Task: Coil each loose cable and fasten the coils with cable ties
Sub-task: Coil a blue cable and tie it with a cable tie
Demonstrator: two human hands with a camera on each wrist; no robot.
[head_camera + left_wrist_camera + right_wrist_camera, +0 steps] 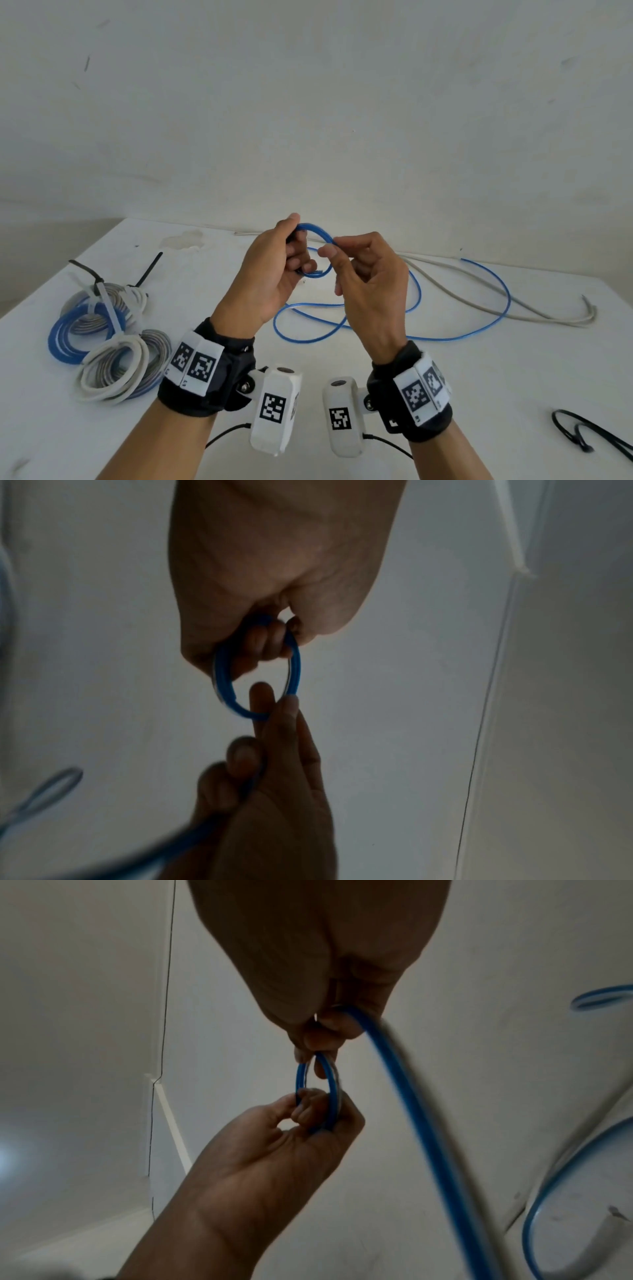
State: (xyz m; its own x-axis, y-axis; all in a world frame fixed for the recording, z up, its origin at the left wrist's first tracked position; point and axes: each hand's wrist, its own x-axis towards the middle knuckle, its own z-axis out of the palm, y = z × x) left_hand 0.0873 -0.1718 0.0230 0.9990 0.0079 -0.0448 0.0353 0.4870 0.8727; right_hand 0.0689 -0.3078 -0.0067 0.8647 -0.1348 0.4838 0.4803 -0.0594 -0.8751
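Currently blue cable [376,334] coil is gripped by left hand [270,274], strand pinched by right hand [370,284]; loops, seemingly few, should be kept even, tension steady.

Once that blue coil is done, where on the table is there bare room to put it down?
Bare table lies front right, between the loose blue cable and the black cable ties. Another patch lies far left, behind the tied coils. The middle and right rear are crowded by the blue and grey cable.
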